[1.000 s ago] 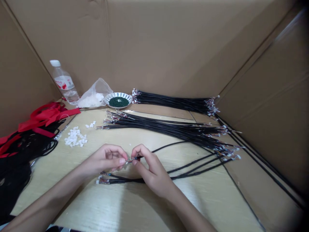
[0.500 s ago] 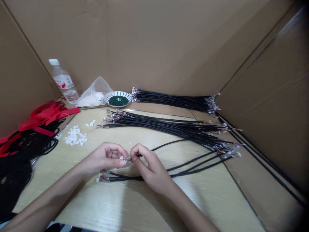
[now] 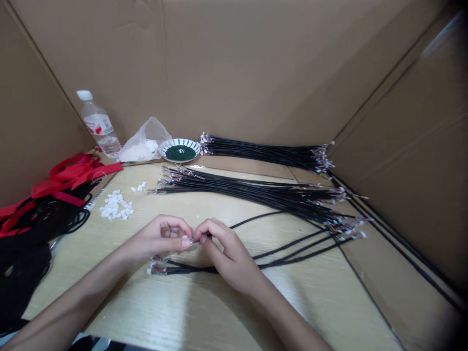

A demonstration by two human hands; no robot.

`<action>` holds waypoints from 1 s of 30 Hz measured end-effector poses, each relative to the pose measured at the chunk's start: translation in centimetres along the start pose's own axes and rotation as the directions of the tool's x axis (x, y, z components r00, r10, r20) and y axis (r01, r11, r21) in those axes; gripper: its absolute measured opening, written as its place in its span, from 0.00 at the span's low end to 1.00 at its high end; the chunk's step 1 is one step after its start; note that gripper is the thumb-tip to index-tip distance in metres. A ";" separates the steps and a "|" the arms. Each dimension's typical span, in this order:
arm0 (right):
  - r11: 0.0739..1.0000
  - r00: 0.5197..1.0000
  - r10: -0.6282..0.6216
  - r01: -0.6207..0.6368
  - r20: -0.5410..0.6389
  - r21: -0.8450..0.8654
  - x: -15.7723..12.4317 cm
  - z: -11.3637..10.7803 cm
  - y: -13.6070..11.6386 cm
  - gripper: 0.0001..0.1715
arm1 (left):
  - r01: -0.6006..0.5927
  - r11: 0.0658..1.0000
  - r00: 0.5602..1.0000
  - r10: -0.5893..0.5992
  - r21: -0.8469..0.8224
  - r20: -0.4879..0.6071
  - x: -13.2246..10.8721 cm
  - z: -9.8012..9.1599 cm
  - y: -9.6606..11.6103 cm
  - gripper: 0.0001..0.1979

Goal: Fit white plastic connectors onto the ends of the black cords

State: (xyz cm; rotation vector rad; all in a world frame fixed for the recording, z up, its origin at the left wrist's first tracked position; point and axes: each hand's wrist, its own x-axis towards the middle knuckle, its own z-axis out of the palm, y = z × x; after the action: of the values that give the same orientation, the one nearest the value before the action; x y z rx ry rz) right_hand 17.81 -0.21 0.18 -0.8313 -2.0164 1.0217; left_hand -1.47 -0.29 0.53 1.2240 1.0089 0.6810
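My left hand pinches a small white connector between thumb and fingers. My right hand grips the wire end of a black cable right beside it, and the fingertips of both hands nearly meet. The cable runs off to the right behind my right hand. Below my hands lie several loose black cables with crimped ends. A heap of small white connectors sits on the wooden table to the left of my left hand.
A large black cable bundle lies beyond my hands, with another behind it. At the back stand a plastic bottle, a plastic bag and a patterned dish. Black and red cloth lies left. Cardboard walls surround the table.
My hands have drawn slightly closer together around the connector and wire end. The view has shifted a little. The cable bundles and white connectors have not visibly moved on the table.
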 end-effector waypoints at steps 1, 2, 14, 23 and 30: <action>1.000 1.000 -0.002 0.002 0.003 0.000 0.0 0.0 0.0 0.10 | -0.003 1.000 1.000 0.003 0.008 0.000 0.0 0.0 0.0 0.12; 1.000 1.000 -0.003 0.003 0.004 0.002 0.0 0.0 0.0 0.11 | -0.008 1.000 1.000 0.008 0.017 0.002 0.0 -0.1 -0.1 0.12; 1.000 1.000 0.005 -0.005 0.012 0.003 0.0 0.0 0.0 0.10 | 0.002 1.000 1.000 -0.002 0.012 0.008 0.1 -0.2 -0.2 0.13; 1.000 1.000 -0.005 0.005 0.017 -0.030 -0.1 0.1 -0.1 0.10 | 0.005 1.000 0.999 -0.005 -0.010 0.032 0.1 -0.2 -0.3 0.12; 1.000 1.000 -0.008 0.009 0.030 -0.030 -0.1 0.1 0.1 0.10 | -0.008 1.000 0.999 0.008 0.020 0.039 0.2 -0.4 -0.6 0.12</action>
State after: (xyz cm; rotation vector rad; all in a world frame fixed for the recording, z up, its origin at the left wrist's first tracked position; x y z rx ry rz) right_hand 17.73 -0.29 0.05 -0.8276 -2.0638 1.0070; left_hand -1.80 -0.12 -0.15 1.2553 0.9814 0.6521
